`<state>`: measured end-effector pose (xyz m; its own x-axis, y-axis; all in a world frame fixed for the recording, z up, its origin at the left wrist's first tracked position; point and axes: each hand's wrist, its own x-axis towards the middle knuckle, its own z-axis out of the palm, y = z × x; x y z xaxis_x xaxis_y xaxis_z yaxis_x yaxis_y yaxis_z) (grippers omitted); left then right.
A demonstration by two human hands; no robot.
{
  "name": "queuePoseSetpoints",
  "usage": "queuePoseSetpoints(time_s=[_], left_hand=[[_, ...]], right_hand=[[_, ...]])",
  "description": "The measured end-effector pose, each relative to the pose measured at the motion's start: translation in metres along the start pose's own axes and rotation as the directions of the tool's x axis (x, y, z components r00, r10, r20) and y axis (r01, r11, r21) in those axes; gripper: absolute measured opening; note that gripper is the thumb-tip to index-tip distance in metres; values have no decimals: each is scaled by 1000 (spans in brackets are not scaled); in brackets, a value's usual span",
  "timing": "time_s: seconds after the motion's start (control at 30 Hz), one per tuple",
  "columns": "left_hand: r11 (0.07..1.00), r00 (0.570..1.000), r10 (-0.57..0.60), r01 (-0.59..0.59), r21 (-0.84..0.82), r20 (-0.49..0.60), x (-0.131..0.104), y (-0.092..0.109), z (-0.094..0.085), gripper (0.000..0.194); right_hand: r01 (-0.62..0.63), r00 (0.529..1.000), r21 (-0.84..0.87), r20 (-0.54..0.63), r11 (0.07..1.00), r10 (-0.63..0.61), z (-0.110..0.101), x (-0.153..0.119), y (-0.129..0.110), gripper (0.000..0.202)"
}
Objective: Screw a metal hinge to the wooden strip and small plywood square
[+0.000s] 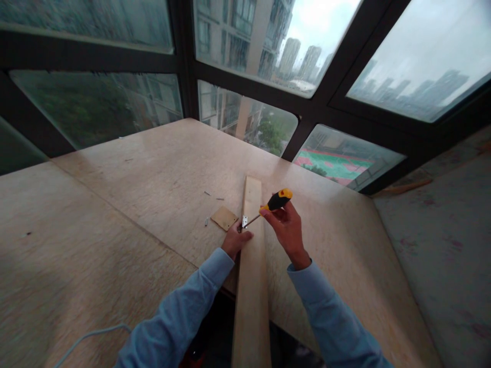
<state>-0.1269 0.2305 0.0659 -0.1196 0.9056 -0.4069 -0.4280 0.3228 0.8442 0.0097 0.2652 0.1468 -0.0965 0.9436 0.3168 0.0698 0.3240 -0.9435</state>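
A long pale wooden plank (251,296) runs away from me and overhangs the near edge of the tabletop. My left hand (233,241) grips its left side, thumb on top, beside a small silver metal hinge (244,221). In my right hand (287,230) is a screwdriver (279,200) with a black and yellow handle, held tilted. Its shaft points down and left, and the tip is at the hinge, partly hidden by my left fingers. A small square wooden piece (223,217) with holes lies just left of the hinge.
Several small screws (207,193) lie on the light tabletop (153,179) near the square piece. A pale cable (95,332) curves at the lower left. Dark-framed windows (249,84) border the far side, and a patterned wall (441,230) stands at right.
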Motion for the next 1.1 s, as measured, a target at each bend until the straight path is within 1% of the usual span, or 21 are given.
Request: queuePoseSetpoints(time_s=[0.1,0.2,0.27,0.3,0.37,0.43,0.5,0.57,0.63,0.7,0.73,0.8,0.83,0.9,0.97,1.03,1.1], left_hand=[[1000,1000,14,-14,-5,20,1,-2,-1,50],[1000,1000,22,-22,19,4,1,-2,-2,50],[999,1000,25,-25,23,3,2,-3,-2,51],[999,999,32,-32,17,11,2,-3,-3,52],[999,998,50,-51,4,33,3,-3,-3,52],[998,997,63,-63,-10,51,4,-4,-3,52],[998,996,59,-57,-27,61,4,-4,-3,52],[998,997,41,-38,-47,66,4,-3,-4,53],[998,997,24,-20,-66,74,3,-2,-3,52],[997,996,15,-9,-80,84,1,0,-3,52],[996,996,13,-6,-84,88,1,1,-2,51],[997,995,5,2,-77,97,-1,2,-1,51],[997,995,-2,9,-72,96,-1,2,-1,51],[998,997,-15,20,-65,79,-2,2,0,52],[998,999,-16,19,-67,52,-2,2,1,54],[997,999,-4,7,-79,36,-1,1,2,53],[995,999,4,-1,-98,36,-1,0,3,52]], right_hand=[[24,996,-34,84,999,-21,-1,4,-5,41],[52,987,13,153,999,-54,1,6,-9,47],[54,984,44,166,998,-60,5,6,-10,54],[54,985,39,160,998,-59,7,5,-9,58],[58,992,-30,110,998,-55,11,5,-9,63],[60,998,-141,36,988,-56,13,5,-10,61],[50,998,-203,-22,978,-55,14,7,-12,59],[31,999,-159,-30,987,-36,14,9,-13,63],[20,1000,-45,18,999,-19,15,10,-12,66],[31,996,47,81,998,-34,17,10,-9,65],[45,994,57,93,997,-50,17,9,-8,65],[72,996,-17,59,997,-71,17,8,-6,68],[74,997,-84,29,994,-72,17,8,-5,67],[47,998,-211,-33,976,-56,16,8,-6,60],[18,998,-252,-61,968,-35,14,8,-8,48],[15,999,-183,-26,983,-20,14,8,-10,37],[15,999,-62,50,998,-12,16,7,-10,32]])
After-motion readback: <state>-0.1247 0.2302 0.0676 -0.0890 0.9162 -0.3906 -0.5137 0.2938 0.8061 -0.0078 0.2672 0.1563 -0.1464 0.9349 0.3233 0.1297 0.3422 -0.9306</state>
